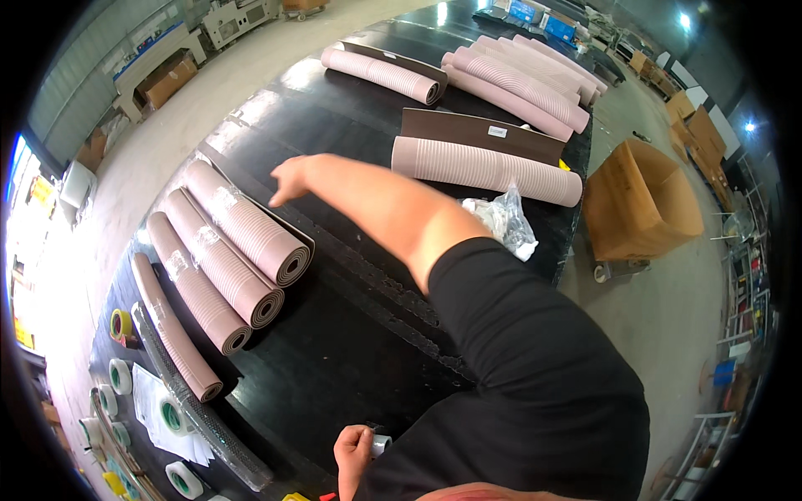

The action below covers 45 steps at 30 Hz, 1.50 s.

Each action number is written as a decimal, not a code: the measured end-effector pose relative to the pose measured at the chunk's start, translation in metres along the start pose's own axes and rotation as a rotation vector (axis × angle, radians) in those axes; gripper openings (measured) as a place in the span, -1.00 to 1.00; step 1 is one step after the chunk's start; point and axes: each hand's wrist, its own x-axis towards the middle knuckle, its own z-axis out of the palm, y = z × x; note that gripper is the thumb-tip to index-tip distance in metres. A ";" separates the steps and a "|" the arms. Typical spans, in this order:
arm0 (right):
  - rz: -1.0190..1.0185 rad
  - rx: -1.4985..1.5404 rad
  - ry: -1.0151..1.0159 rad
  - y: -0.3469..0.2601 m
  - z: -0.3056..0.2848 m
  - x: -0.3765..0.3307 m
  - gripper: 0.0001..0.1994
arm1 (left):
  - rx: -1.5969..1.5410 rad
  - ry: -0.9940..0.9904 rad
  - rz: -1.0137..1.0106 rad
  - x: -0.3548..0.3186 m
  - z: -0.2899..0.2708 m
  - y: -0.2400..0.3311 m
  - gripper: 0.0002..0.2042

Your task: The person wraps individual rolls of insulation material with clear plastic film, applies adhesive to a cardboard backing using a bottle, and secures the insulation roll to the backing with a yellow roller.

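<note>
Over the black table (351, 134), head view: your right hand (288, 179) reaches out w/ fingers loose, gripping nothing, just above the nearest rolled pink mat (246, 224). Three more rolled mats (196, 288) lie beside it to the left. Low at the frame edge, your left hand (352, 451) is closed on a small white tape roll (380, 444). Tape rolls (121, 376) sit far left; cardboard box (639, 200) stands right of the table.
</note>
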 end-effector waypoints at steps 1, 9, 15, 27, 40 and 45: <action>0.020 -0.044 -0.021 0.015 -0.006 -0.018 0.03 | -0.068 0.027 -0.093 -0.002 0.000 -0.005 -0.92; 0.382 -0.307 -0.038 0.211 -0.065 -0.201 -0.23 | -0.001 0.208 0.034 0.022 0.013 0.043 -0.91; 0.592 0.045 0.318 0.290 -0.067 -0.221 -0.35 | -0.267 0.445 0.036 0.084 0.026 0.059 -0.86; 0.598 0.114 0.644 0.430 -0.074 -0.077 -0.50 | -0.496 0.789 0.067 0.096 0.059 0.030 -0.85; 0.782 0.212 0.324 0.433 -0.084 -0.003 -0.28 | -0.465 0.874 -0.040 0.090 0.065 0.039 -0.85; 0.540 1.046 0.529 0.424 -0.077 0.027 -0.71 | -0.462 0.896 -0.015 0.096 0.069 0.034 -0.84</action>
